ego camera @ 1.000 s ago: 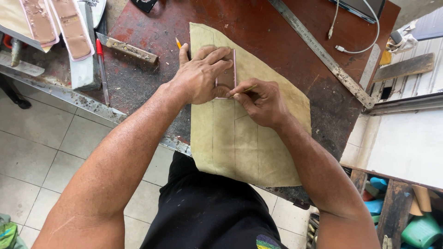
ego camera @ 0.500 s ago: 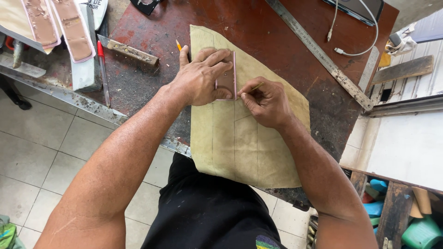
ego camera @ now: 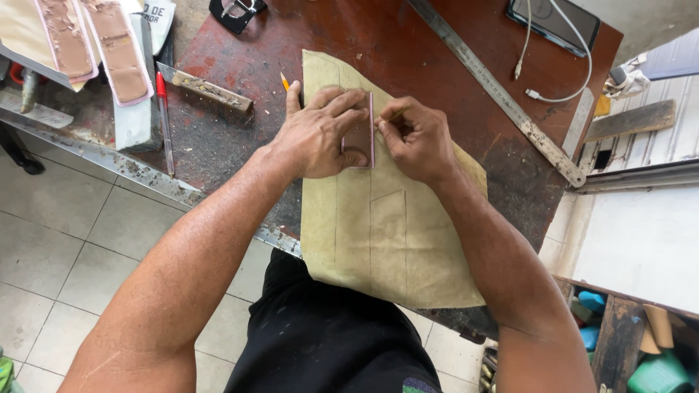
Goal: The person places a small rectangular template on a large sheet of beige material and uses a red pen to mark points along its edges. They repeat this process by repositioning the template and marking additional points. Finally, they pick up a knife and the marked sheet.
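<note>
The left hand [ego camera: 317, 135] presses flat on a small brown rectangular template [ego camera: 360, 135], pinning it to the tan leather sheet [ego camera: 386, 233] on the bench [ego camera: 240, 65]. The right hand [ego camera: 419, 138], just beside it, pinches a thin marker at the template's edge. At least 2 traced outlines already show nearer the body; this outline looks unfinished. A steel ruler [ego camera: 495, 91] lies beyond the right hand.
</note>
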